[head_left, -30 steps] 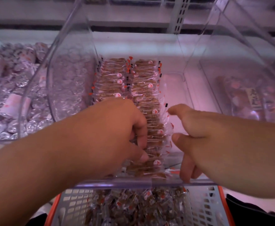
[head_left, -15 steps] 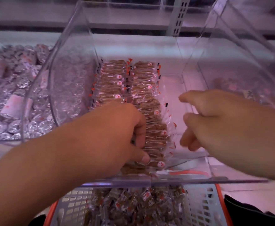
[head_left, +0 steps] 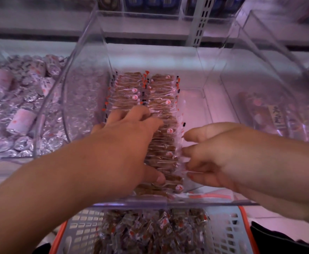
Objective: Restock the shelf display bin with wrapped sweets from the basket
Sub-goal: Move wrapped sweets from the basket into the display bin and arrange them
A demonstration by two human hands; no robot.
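Clear bin [head_left: 87, 74] on shelf, two neat rows of wrapped sweets [head_left: 161, 99] stacked inside along left half. Left hand [head_left: 124, 149] laid flat on rows, fingers spread, grip released. Right hand [head_left: 221, 154] at right edge of rows, wrapper ends pinched by fingertips. Basket [head_left: 228, 233] of loose sweets seen below bin.

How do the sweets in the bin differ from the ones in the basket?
The bin sweets stand in two tidy rows, packed side by side; the basket sweets lie in a loose jumbled heap. Both hands touch the bin sweets; nothing touches the basket sweets. Both are brown pieces in clear wrappers with red marks.
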